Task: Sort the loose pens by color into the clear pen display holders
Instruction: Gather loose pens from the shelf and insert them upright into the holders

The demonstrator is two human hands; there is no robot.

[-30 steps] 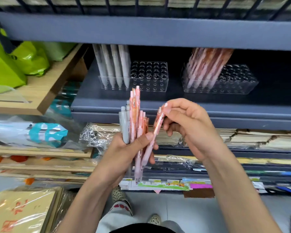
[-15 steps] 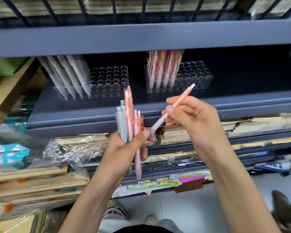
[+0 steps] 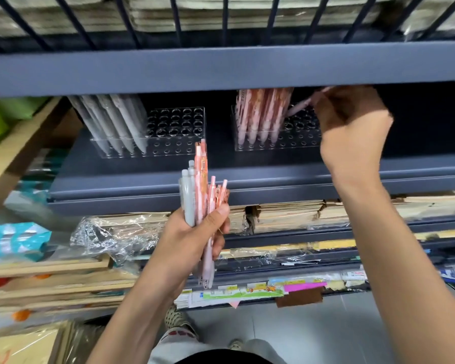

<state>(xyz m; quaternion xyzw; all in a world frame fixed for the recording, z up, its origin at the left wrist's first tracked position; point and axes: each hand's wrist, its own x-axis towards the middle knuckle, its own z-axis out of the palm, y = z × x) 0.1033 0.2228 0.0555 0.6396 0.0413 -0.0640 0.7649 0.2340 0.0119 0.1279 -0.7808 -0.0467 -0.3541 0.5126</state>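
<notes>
The right hand (image 3: 352, 127) is pinching a pink pen (image 3: 300, 105), tilting it over the free holes of the holder (image 3: 294, 144); the left hand (image 3: 192, 240) is gripping the loose pens (image 3: 200, 190) below that holder; tilted so, the tip is risking missing its hole.

No text can be read; print on the shelf labels (image 3: 258, 290) at 6 o'clock is blurred.

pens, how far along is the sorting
Done: a row of grey pens stands in the left holder, and a row of pink pens in the right holder. In hand: the right hand holds a single pink pen over the right holder. Left: the left hand grips a bundle of grey and pink pens.
</notes>
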